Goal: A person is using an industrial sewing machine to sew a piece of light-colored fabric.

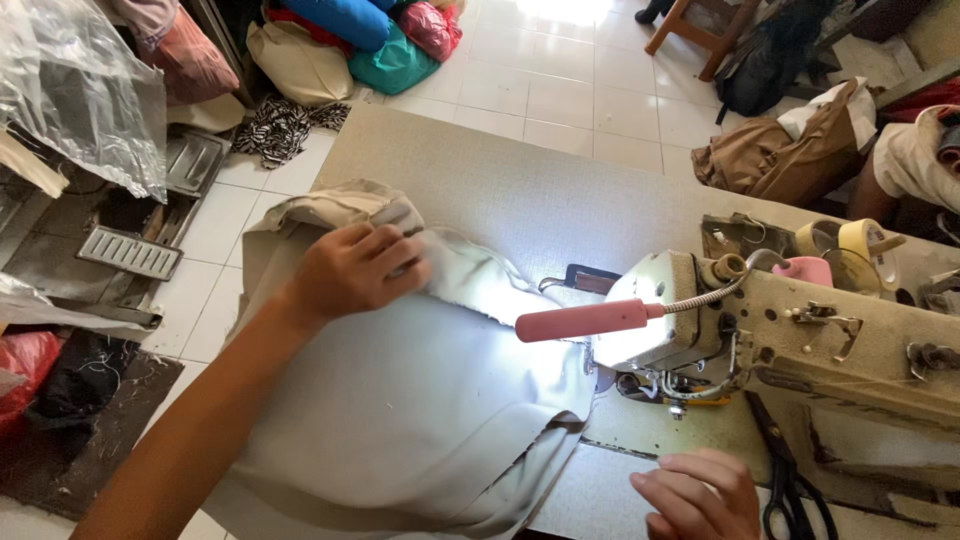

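Note:
A large piece of pale beige fabric (400, 400) is spread over the left part of the sewing table (520, 190) and hangs over its near edge. My left hand (352, 270) presses on a bunched fold at the fabric's far side. My right hand (700, 495) rests on the table at the near edge, fingers curled, holding nothing, just right of the fabric's edge. The cream sewing machine (800, 340) stands to the right, with a pink lamp (585, 320) on a flexible neck lighting the fabric near the needle.
Black-handled scissors (790, 490) lie on the table beside my right hand. Tape rolls (860, 240) sit behind the machine. Brown cloth piles (790, 150) lie at the far right; coloured bundles (370, 40) and a wooden chair (700, 30) stand on the tiled floor beyond.

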